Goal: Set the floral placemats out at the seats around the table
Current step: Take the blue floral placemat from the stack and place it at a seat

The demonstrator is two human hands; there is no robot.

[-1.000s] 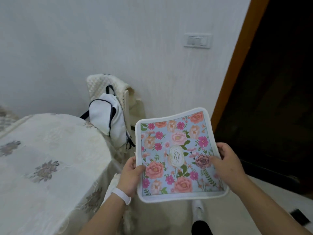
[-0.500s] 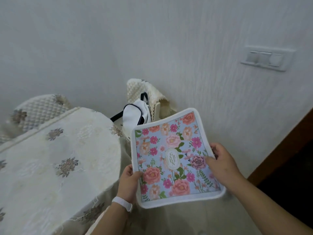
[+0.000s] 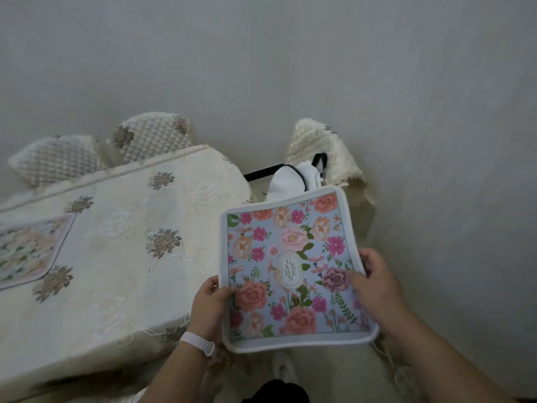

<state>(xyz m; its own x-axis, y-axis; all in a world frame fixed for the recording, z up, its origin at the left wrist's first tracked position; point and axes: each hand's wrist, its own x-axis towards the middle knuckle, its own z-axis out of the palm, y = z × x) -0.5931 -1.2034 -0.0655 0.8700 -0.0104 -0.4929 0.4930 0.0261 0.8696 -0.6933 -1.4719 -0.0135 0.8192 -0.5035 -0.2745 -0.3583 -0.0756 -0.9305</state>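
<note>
I hold a floral placemat point(image 3: 293, 271) flat and face up off the table's point(image 3: 122, 257) near corner, my left hand point(image 3: 210, 306) pinching its left edge with the thumb on top and my right hand point(image 3: 374, 289) closed over the right edge, a grip on both sides that, I judge, keeps the soft mat from drooping. Another placemat point(image 3: 27, 251) already lies on the tablecloth at the far left, so this one looks meant for the seat at this end. The chair point(image 3: 325, 152) beyond carries a white bag point(image 3: 293, 178), well clear of the tabletop.
</note>
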